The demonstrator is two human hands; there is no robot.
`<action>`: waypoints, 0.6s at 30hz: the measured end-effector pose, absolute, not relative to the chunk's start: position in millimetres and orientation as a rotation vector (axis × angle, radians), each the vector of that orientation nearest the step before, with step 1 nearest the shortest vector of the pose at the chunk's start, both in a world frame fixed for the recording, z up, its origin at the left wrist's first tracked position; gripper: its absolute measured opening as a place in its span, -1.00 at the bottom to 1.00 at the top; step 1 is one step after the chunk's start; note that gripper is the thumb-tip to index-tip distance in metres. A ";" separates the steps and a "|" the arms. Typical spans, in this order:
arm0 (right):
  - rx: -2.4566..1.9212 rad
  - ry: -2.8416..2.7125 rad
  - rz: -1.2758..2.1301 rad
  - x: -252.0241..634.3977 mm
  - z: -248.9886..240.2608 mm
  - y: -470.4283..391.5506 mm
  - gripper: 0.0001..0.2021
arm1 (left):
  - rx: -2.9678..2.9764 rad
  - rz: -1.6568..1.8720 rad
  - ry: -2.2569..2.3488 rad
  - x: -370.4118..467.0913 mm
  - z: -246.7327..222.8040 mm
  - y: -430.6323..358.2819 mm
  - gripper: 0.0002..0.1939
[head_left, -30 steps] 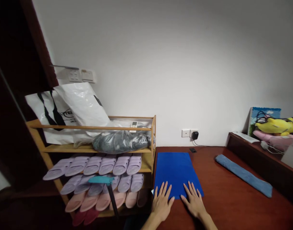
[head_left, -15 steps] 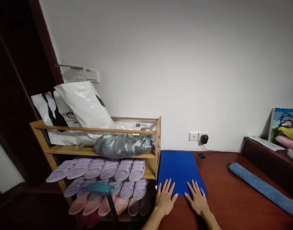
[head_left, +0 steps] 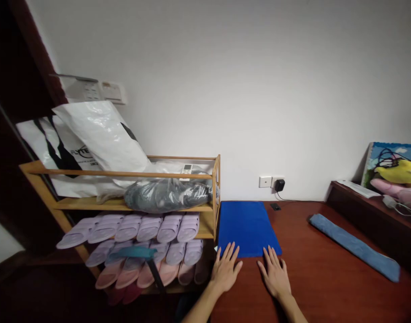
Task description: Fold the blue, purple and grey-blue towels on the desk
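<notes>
A flat blue rectangular sheet, perhaps folded cloth (head_left: 244, 226), lies on the reddish-brown wooden table (head_left: 303, 269), its far end near the wall. My left hand (head_left: 225, 269) rests palm down at the sheet's near left corner, fingers spread and fingertips on it. At the near right corner my right hand (head_left: 274, 273) also lies flat with its fingers apart, the fingertips touching the sheet's edge. Neither hand grips anything. Farther right on the table is a long, narrow strip of folded light-blue cloth (head_left: 353, 246).
Left of the table stands a wooden shoe rack (head_left: 134, 174) with several lilac slippers (head_left: 141, 228), white bags (head_left: 101, 134) and a remote (head_left: 186, 170). A black plug (head_left: 279, 185) sits in the wall socket. A raised dark ledge (head_left: 377, 211) borders the right side, bearing plush toys (head_left: 399, 172).
The camera view has shifted, so the rack and table sit farther left and higher. Both hands have slid slightly toward me, down to the sheet's near edge.
</notes>
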State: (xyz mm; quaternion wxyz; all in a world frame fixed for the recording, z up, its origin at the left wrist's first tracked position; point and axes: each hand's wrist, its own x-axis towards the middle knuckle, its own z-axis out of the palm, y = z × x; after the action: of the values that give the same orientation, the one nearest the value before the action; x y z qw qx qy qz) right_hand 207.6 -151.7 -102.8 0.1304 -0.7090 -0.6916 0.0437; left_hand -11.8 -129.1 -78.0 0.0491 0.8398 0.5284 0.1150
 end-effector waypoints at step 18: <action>-2.385 -1.151 -0.286 486.2 -139.0 -191.1 -0.33 | 2.696 0.451 1.547 -11.3 -81.6 -127.5 -0.50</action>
State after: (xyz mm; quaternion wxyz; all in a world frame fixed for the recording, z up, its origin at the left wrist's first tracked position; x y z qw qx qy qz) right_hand 486.2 -191.1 -139.0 0.2368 -0.8698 -0.4200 -0.1043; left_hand -11.3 -127.5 -81.6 0.0001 0.8584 0.4926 0.1435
